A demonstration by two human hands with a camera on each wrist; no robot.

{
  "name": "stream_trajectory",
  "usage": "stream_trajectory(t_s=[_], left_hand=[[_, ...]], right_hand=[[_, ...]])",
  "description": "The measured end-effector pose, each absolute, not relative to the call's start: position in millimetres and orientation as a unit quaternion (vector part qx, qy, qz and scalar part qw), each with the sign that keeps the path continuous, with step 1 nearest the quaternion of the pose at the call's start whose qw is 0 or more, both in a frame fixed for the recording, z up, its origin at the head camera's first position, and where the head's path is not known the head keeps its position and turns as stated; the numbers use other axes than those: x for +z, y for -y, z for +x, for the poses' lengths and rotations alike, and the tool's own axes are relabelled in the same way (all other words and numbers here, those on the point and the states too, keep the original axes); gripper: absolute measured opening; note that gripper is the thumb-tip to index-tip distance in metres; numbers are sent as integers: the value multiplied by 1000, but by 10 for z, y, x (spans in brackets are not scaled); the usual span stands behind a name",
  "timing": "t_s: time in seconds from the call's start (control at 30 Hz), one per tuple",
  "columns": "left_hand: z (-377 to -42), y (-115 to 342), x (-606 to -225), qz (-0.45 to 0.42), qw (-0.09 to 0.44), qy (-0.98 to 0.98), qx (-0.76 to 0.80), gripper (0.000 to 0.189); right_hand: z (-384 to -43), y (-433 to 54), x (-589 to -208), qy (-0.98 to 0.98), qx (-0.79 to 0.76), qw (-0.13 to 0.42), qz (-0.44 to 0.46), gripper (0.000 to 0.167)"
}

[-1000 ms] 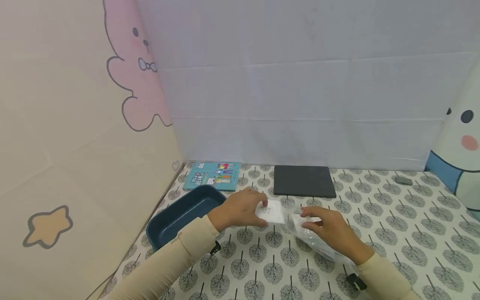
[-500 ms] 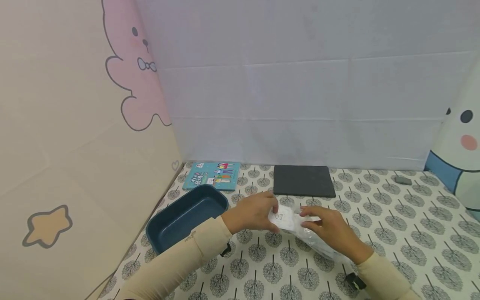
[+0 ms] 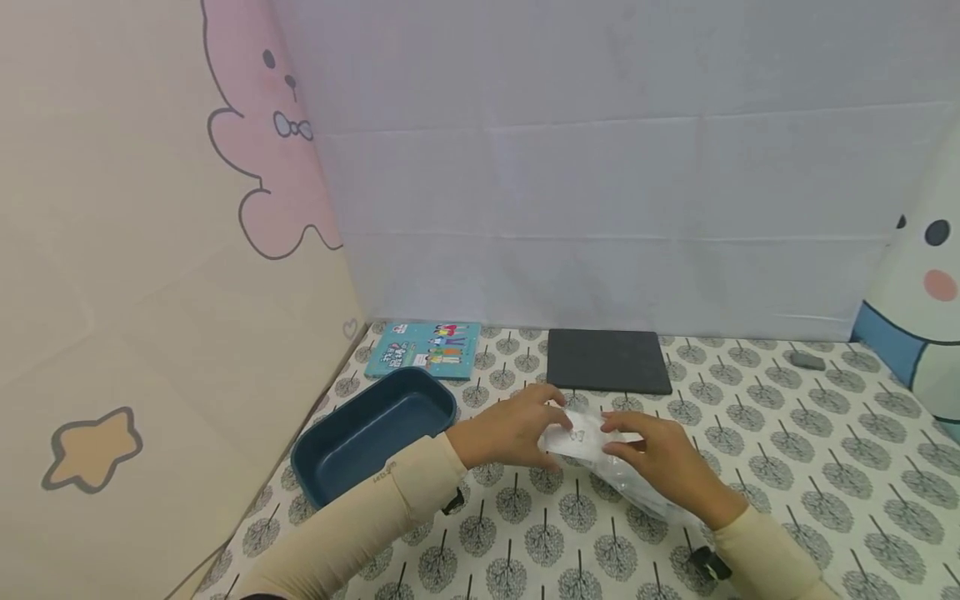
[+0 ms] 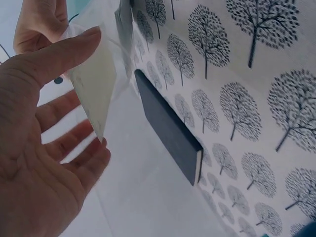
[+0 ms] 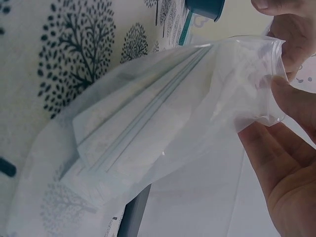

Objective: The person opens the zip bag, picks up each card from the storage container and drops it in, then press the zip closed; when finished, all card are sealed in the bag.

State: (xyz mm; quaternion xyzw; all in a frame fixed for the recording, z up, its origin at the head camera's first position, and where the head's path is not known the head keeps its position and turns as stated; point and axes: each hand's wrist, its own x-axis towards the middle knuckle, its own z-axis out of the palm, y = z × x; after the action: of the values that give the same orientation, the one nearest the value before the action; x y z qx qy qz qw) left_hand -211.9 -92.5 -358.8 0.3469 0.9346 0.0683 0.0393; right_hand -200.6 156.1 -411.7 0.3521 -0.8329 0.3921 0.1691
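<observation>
My left hand (image 3: 513, 433) holds a flat white card (image 3: 576, 435) with a small printed mark, thumb on one edge and fingers on the opposite one. The card's far end is inside the mouth of a clear plastic bag (image 3: 633, 483). My right hand (image 3: 667, 462) pinches that bag near its opening, the thumb on one side and fingers on the other. Through the plastic, a stack of several flat white pieces (image 5: 148, 123) shows in the right wrist view. In the left wrist view the card (image 4: 96, 84) looks pale yellow-green.
A dark blue tub (image 3: 375, 433) stands at the left of the tree-patterned tablecloth (image 3: 517, 542). Behind it lies a turquoise book (image 3: 423, 350). A black notebook (image 3: 607, 360) rests at the back centre, a small grey object (image 3: 807, 361) at the back right. Cloth walls border the table.
My left hand has moved right with the card, bringing it into the bag's mouth; its fingers have since spread a little. My right hand and the bag have stayed nearly in place.
</observation>
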Motion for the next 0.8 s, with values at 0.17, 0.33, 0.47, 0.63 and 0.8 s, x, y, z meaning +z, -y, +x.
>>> stream_trajectory(t_s=[0.17, 0.33, 0.47, 0.63, 0.8], left_hand=[[-2136, 1085, -3610, 361, 29, -928, 85, 54], [-2153, 1141, -3638, 363, 22, -925, 109, 39], [-2141, 1078, -3646, 379, 33, -914, 141, 26], [-2128, 934, -3686, 410, 21, -906, 104, 25], [-2114, 805, -3732, 417, 47, -904, 85, 33]], right_hand=[[-2008, -1573, -4102, 830, 391, 178, 356, 30], [-2009, -1576, -4096, 832, 395, 175, 349, 29], [-2010, -1570, -4106, 827, 400, 180, 353, 31], [-2003, -1550, -4109, 813, 406, 191, 372, 34], [-1991, -1541, -4098, 804, 411, 199, 381, 35]])
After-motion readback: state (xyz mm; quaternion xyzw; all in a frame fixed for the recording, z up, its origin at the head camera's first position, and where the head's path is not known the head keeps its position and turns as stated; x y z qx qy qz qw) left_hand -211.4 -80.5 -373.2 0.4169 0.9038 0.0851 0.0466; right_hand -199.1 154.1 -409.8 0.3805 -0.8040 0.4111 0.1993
